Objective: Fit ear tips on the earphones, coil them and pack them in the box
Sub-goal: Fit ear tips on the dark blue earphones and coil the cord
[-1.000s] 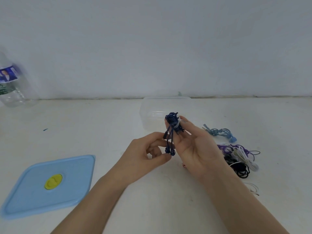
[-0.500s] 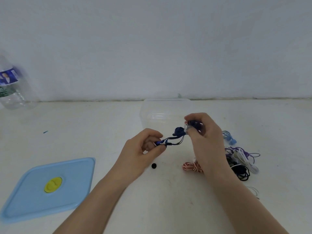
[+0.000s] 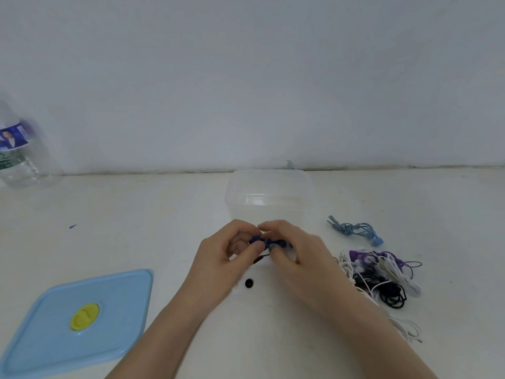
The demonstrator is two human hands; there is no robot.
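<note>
Both hands meet just in front of the clear plastic box (image 3: 269, 187). My left hand (image 3: 226, 258) and my right hand (image 3: 297, 258) pinch the coiled dark blue earphones (image 3: 266, 242) between their fingertips, a dark plug end hanging below. Most of the coil is hidden by my fingers. A small black ear tip (image 3: 249, 283) lies on the table under my hands. At the right lie a coiled light blue pair (image 3: 355, 230) and a tangle of purple, white and black earphones (image 3: 382, 277).
The light blue lid (image 3: 76, 321) with a yellow valve lies at the front left. A clear water bottle (image 3: 16, 154) stands at the far left by the wall. A loose white cable (image 3: 407, 328) trails near my right forearm.
My hands have come together over the blue earphones, which were stretched between them half a second ago. The view has tilted slightly, and the orange-striped pair is now hidden under my right hand.
</note>
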